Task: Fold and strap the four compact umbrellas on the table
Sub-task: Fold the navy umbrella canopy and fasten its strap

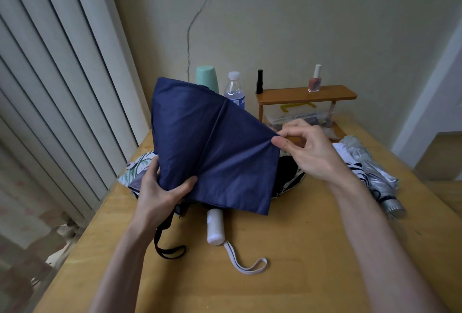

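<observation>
A navy blue umbrella (212, 142) is held above the wooden table (287, 250), its canopy spread in loose panels. My left hand (160, 192) grips its lower left part, thumb on the fabric; a black wrist loop (167, 245) hangs below. My right hand (307, 150) pinches the canopy's right corner between thumb and forefinger and holds it taut. Under it lies an umbrella with a white handle (215, 226) and a white strap (247, 262). A leaf-print umbrella (136, 167) peeks out at the left. A silver umbrella (370, 170) lies loosely bunched at the right.
At the table's back stand a mint cup (207, 78), a water bottle (234, 90) and a small wooden shelf (305, 95) carrying two nail polish bottles, with a clear box (297, 117) below. Vertical blinds (62, 75) run along the table's left edge.
</observation>
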The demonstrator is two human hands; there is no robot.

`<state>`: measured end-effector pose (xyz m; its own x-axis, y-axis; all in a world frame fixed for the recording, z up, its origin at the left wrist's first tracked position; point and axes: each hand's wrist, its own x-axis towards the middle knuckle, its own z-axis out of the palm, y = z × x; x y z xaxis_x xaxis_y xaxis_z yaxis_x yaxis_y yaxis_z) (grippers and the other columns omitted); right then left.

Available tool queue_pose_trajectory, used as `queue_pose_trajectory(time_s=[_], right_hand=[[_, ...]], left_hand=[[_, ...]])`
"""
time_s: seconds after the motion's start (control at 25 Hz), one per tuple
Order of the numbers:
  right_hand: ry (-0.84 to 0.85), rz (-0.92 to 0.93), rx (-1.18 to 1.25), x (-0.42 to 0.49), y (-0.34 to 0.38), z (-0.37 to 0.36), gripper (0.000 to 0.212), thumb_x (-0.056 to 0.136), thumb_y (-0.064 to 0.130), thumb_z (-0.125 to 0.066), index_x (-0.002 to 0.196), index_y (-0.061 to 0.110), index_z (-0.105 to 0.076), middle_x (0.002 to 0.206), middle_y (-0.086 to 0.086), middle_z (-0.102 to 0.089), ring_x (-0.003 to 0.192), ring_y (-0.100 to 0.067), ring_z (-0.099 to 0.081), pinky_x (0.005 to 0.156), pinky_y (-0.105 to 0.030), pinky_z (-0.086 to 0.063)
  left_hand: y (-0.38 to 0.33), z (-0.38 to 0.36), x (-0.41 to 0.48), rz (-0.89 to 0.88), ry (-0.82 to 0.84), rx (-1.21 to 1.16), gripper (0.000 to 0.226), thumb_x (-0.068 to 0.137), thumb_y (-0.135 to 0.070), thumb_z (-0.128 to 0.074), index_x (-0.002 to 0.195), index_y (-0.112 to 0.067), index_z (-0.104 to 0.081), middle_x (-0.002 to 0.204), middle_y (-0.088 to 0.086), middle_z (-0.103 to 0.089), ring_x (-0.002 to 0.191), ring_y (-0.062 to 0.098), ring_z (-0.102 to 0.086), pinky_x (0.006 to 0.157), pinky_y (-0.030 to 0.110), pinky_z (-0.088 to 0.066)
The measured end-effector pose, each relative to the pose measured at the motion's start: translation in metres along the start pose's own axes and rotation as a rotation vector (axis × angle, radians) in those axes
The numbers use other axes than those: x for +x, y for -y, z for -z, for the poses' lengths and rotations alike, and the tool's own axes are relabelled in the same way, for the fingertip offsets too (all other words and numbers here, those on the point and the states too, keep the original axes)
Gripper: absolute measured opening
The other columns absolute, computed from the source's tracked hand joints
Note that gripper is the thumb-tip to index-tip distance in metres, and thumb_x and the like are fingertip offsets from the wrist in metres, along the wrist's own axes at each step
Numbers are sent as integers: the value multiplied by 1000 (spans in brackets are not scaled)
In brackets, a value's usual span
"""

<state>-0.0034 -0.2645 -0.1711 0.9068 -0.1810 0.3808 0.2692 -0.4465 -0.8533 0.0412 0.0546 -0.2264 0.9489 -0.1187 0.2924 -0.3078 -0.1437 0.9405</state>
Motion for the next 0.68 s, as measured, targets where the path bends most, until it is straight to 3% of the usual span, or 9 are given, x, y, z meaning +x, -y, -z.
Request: queue_pose_trajectory(time_s=[0.08,0.16,0.24,0.36,0.44,0.6,0.68], right_hand=[[2,26,9,0,-2,-2,8,98,19,-71,100,25,-76,108,1,-63,105,-13,-63,93,-26,-47],[-91,100,7,1,-3,-7,12,99,20,-72,106,27,-77,107,0,-66,103,-16,-67,88,-31,-54],[-227,216,-79,-1,-2,-19,16,100,20,-72,113,18,-80,105,-1,-71,96,-17,-70,82,-34,-60],[-400,339,-271,-4,2,-35,14,99,19,-73,108,11,-79,98,2,-76,84,-10,-73,73,-24,-61],[-342,198,-113,-6,7,-37,8,94,23,-80,96,17,-75,90,5,-77,82,-6,-75,73,-21,-61],[-110,-11,22,-1,5,-23,20,79,26,-90,81,22,-70,84,2,-78,81,-13,-76,78,-26,-62],[-28,-82,128,-5,8,-10,17,77,26,-88,81,17,-74,85,-2,-79,82,-14,-75,79,-26,-63]], left_hand=[[0,0,0,-5,3,-7,72,71,-27,-89,135,-23,-55,123,-13,-67,101,-5,-69,78,16,-59],[2,-1,1,-4,-11,-7,71,73,-25,-89,136,-23,-55,122,-13,-66,99,-7,-69,77,14,-58],[3,-5,2,-13,-42,6,63,80,-16,-89,133,-23,-55,120,-14,-65,95,-12,-68,74,11,-56],[7,-12,2,-32,-61,27,55,83,-11,-87,126,-23,-54,116,-14,-64,90,-14,-66,71,10,-54],[9,-13,2,-31,-61,31,53,84,-10,-87,123,-23,-54,113,-13,-64,88,-14,-66,69,11,-55],[9,-3,3,-13,-35,21,56,83,-11,-88,128,-22,-57,118,-7,-71,96,7,-74,70,20,-60],[8,3,1,-1,-9,21,59,83,-7,-87,132,-22,-58,116,-12,-71,96,-2,-72,73,17,-59]])
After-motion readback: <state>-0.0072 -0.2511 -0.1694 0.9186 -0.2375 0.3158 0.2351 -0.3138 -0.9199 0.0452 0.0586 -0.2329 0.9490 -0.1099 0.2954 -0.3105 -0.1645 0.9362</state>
